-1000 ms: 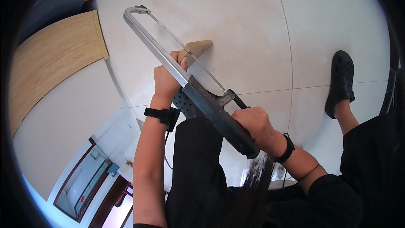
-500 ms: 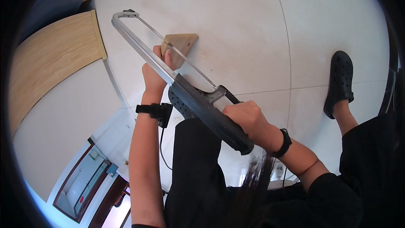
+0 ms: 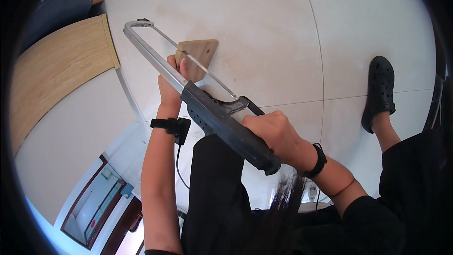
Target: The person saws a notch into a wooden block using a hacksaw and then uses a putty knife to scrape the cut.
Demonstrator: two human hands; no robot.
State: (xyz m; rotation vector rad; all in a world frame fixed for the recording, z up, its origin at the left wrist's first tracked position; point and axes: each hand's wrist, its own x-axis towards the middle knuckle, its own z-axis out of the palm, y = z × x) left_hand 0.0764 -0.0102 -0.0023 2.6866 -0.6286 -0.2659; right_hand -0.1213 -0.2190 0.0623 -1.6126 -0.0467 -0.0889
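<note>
I have my right hand [image 3: 271, 132] closed on the black handle of a hacksaw [image 3: 155, 59] with a silver metal frame, held diagonally over my legs. Its thin blade crosses the upper left part of a pale wooden board [image 3: 205, 53] with angled edges. Behind the saw frame, my left hand [image 3: 171, 82] is wrapped round the board's left end, thumb against it; part of that hand is hidden by the frame. Each wrist has a black strap, the left one carrying a small dark device with a cable.
A curved light wood panel [image 3: 61, 54] with dark grey furniture [image 3: 66, 7] beside it stands at the left. My black clog [image 3: 380, 89] rests on the tiled floor [image 3: 255, 14] at the right. A dark-framed opening [image 3: 96, 198] shows at lower left.
Both hands have shifted left with the saw and board. The saw's far end sits further left and a little lower, and more of the board's broad face now shows.
</note>
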